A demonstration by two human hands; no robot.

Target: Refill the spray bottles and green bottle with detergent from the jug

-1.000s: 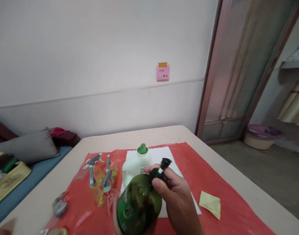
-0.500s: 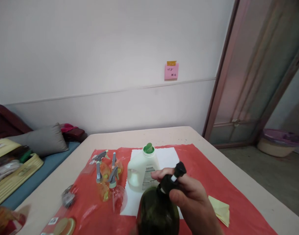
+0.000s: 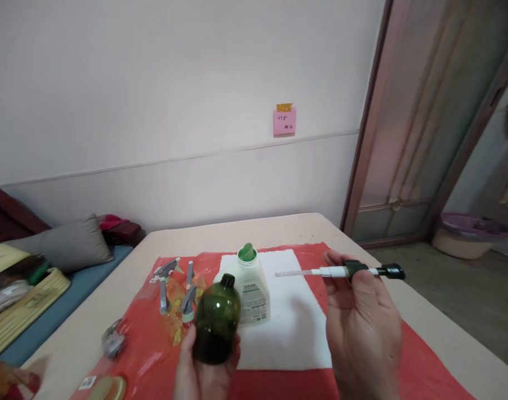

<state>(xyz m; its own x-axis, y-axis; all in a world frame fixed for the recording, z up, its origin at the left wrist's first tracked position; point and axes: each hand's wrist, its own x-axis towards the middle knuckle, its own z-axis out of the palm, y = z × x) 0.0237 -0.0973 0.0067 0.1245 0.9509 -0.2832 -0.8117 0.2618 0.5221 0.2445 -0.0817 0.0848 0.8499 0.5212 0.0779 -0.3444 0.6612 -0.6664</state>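
My left hand (image 3: 207,372) is wrapped round a dark green bottle (image 3: 217,319), tilted a little, with its neck bare. Between the thumb and fingers of my right hand (image 3: 360,328) lies a black and white pump dispenser head (image 3: 356,270), held level with its clear tube pointing left. Just behind the green bottle stands a white detergent jug (image 3: 256,294) with a green opening and a printed label. A white sheet (image 3: 291,344) lies under the jug. To the left of the bottle are several spray bottles (image 3: 172,291) with grey triggers.
Red plastic (image 3: 137,364) covers much of the pale table (image 3: 174,240). At the near left are a crumpled grey item (image 3: 113,340) and a gold lid (image 3: 107,388). A pink note (image 3: 284,121) is taped to the wall; a basin (image 3: 462,236) stands on the floor at right.
The pump head has come out of the green bottle and moved right in my right hand. The bottle has moved up and left in my left hand, which now shows.
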